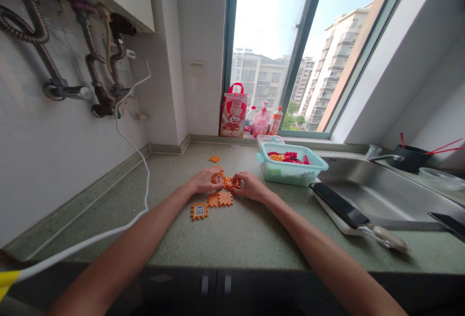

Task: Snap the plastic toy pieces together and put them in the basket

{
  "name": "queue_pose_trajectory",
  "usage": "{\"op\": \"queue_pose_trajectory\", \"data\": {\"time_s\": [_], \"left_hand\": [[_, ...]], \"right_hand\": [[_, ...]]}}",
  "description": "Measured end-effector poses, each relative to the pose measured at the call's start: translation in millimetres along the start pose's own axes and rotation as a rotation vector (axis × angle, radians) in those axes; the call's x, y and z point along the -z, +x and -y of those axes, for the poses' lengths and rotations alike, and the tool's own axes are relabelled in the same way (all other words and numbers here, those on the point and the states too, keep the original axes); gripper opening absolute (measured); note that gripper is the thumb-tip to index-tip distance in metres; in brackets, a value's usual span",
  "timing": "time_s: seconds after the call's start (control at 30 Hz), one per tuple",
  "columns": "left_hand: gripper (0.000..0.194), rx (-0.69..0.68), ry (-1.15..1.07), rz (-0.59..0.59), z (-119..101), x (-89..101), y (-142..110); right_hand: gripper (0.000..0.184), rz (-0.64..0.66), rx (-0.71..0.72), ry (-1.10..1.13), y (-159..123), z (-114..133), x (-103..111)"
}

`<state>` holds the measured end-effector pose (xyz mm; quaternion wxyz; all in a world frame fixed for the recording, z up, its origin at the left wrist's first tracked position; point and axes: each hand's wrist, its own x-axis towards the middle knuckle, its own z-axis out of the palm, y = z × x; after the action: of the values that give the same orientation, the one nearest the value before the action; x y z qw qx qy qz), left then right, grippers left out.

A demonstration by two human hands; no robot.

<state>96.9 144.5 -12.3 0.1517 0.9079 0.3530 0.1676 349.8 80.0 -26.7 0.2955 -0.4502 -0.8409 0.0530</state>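
On the green countertop (225, 238) my left hand (205, 181) pinches an orange toothed building tile with a window print (218, 178). My right hand (251, 186) pinches a second orange tile (230, 183), and the two tiles meet between my fingers. In front of my hands lie two joined plain orange tiles (220, 199) and a separate orange window tile (199, 211). Another orange tile (214, 159) lies farther back. A teal plastic box (292, 170) holding red and orange pieces stands just right of my right hand.
A steel sink (381, 195) with a tap sits at the right. A cleaver (348, 212) lies on a white board at its near edge. A white cable (143, 180) runs along the left. Bottles (262, 121) and a red bag (233, 112) stand on the windowsill.
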Motion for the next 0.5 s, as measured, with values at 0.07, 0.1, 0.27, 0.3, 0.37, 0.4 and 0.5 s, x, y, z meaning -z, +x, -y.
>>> {"op": "queue_pose_trajectory", "data": {"time_s": [0.07, 0.1, 0.27, 0.3, 0.37, 0.4, 0.5], "left_hand": [[0.06, 0.012, 0.0, 0.004, 0.6, 2.7, -0.3], [0.059, 0.019, 0.0, 0.005, 1.3, 4.1, -0.6], [0.057, 0.026, 0.008, 0.009, 5.5, 7.3, -2.0], [0.056, 0.02, 0.015, 0.011, 5.9, 7.1, -2.2], [0.056, 0.004, 0.035, 0.017, 6.0, 6.3, -2.3], [0.057, -0.003, 0.044, 0.016, 5.9, 5.9, -2.2], [0.061, -0.017, 0.068, 0.007, 5.2, 4.4, -1.4]], "right_hand": [[0.017, -0.001, -0.008, -0.033, -2.0, -0.4, 2.7], [0.018, -0.003, -0.011, -0.056, -3.6, -0.2, 5.7], [0.017, -0.162, 0.115, -0.154, -10.0, 5.3, 46.5], [0.017, -0.249, 0.134, -0.175, -10.6, 4.8, 59.2], [0.017, -0.468, 0.099, -0.248, -12.6, -1.6, 86.0], [0.018, -0.572, 0.044, -0.296, -14.6, -7.6, 98.8], [0.023, -0.761, -0.149, -0.442, -25.0, -30.6, 128.8]]}}
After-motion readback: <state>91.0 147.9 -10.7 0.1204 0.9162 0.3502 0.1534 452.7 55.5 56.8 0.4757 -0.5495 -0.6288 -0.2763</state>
